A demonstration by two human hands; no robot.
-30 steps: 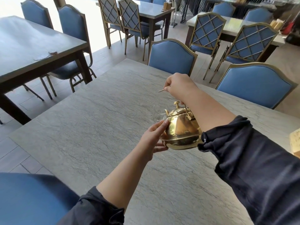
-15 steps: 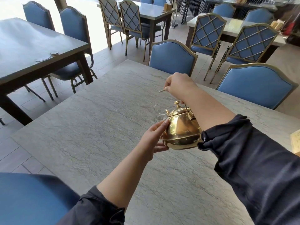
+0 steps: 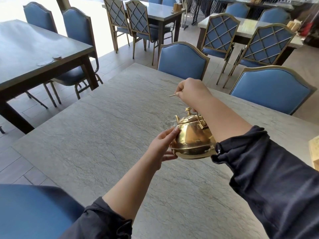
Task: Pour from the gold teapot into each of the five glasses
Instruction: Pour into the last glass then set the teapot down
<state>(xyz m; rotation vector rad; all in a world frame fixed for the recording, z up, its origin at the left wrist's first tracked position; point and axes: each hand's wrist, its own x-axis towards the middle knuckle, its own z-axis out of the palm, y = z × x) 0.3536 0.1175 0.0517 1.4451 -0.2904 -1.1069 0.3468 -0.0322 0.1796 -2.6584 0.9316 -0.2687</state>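
The gold teapot (image 3: 191,138) hangs over the grey stone table (image 3: 103,135), tilted away from me with its spout over a small clear glass (image 3: 168,119). My right hand (image 3: 191,91) is closed around the teapot's thin metal handle above the lid. My left hand (image 3: 163,145) presses its fingers against the pot's left side near the base. Only this one glass shows; my right forearm and the pot hide the table behind them.
Two blue padded chairs (image 3: 183,62) (image 3: 271,88) stand along the table's far edge. A blue chair back (image 3: 34,211) is at my lower left. A wooden box (image 3: 314,152) sits at the table's right edge. A dark table (image 3: 34,47) stands to the left.
Almost nothing has moved. Both hands keep the same hold on the teapot, which stays tilted over the glass; the camera has shifted very slightly.
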